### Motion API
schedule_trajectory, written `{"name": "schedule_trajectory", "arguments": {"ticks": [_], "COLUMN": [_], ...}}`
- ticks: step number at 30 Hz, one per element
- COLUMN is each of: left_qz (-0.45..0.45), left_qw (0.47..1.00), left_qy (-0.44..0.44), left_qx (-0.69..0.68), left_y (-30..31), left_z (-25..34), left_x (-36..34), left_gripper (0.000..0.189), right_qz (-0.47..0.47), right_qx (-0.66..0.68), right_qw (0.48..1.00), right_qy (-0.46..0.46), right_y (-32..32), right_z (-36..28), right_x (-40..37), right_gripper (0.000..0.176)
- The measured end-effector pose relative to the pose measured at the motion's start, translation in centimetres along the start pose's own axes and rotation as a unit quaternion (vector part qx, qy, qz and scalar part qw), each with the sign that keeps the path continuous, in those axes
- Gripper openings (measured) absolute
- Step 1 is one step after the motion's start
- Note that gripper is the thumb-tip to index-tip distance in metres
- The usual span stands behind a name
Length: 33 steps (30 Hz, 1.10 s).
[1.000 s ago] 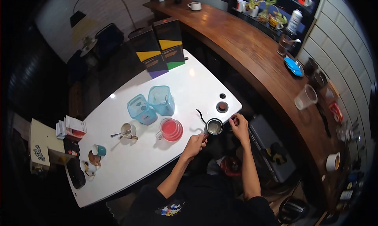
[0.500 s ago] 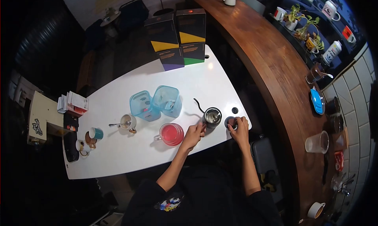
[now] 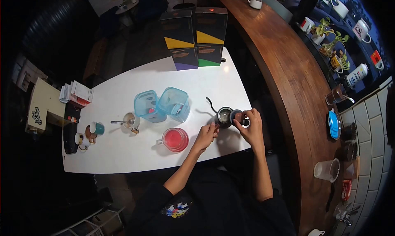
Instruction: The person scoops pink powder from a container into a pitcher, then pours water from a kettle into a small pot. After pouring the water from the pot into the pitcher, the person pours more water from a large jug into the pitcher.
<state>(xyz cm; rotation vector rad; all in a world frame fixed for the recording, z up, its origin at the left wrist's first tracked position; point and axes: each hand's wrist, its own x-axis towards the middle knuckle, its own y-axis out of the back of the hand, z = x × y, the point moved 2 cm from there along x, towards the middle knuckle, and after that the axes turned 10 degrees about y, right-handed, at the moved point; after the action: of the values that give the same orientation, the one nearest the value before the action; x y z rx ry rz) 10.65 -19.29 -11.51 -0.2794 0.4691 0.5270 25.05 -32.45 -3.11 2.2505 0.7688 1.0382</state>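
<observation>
My left hand (image 3: 206, 135) is closed on the handle of a dark metal pot (image 3: 223, 116), whose top is open and whose thin black spout points to the back left. Pinched in the fingers of my right hand (image 3: 252, 129) is a small round dark lid (image 3: 237, 117), raised at the pot's right rim. The lid's underside is partly hidden by my fingers. To the left of my left hand stands a glass mug with red contents (image 3: 175, 139). Behind it are two translucent blue containers (image 3: 174, 104).
Dark boxes (image 3: 196, 38) are stacked at the back of the white table (image 3: 113, 153). A cup with a spoon (image 3: 131, 121) and a teal cup (image 3: 97, 128) sit on the left. A curved wooden counter (image 3: 271, 59) runs along the right.
My right hand has lifted the lid from the tabletop and brought it left to the pot's rim. My left hand still grips the handle. The camera view has shifted slightly.
</observation>
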Motion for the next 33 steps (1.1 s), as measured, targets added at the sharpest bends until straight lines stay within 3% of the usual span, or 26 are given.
{"name": "schedule_trajectory", "arguments": {"ticks": [3, 9, 19, 21, 27, 33], "left_qz": [0.013, 0.031, 0.025, 0.031, 0.022, 0.015], "left_qw": [1.000, 0.999, 0.999, 0.999, 0.999, 0.998], "left_qy": [-0.008, 0.000, 0.003, 0.008, 0.021, 0.017], "left_qx": [0.001, -0.014, -0.034, -0.032, -0.041, -0.057], "left_y": [-0.6, -1.1, -1.5, -1.6, -1.7, -2.0], "left_z": [-0.2, -0.9, -0.8, -0.9, -1.1, -1.5], "left_x": [0.5, 1.2, 1.5, 1.6, 1.6, 2.1], "left_gripper": [0.052, 0.052, 0.047, 0.048, 0.044, 0.045], "right_qz": [-0.008, -0.057, -0.044, -0.093, -0.113, -0.094], "right_qx": [-0.014, -0.026, -0.065, -0.057, -0.071, -0.080], "right_qw": [0.999, 0.998, 0.996, 0.994, 0.991, 0.992], "right_qy": [0.037, 0.026, 0.031, 0.000, -0.005, -0.002], "right_y": [-0.8, -3.1, -4.3, -4.4, -4.4, -5.1], "right_z": [-0.6, 0.5, 0.9, 1.0, 0.3, 0.7], "right_x": [1.3, 2.0, 2.4, 2.4, 2.7, 2.4], "right_gripper": [0.030, 0.031, 0.030, 0.034, 0.035, 0.036]}}
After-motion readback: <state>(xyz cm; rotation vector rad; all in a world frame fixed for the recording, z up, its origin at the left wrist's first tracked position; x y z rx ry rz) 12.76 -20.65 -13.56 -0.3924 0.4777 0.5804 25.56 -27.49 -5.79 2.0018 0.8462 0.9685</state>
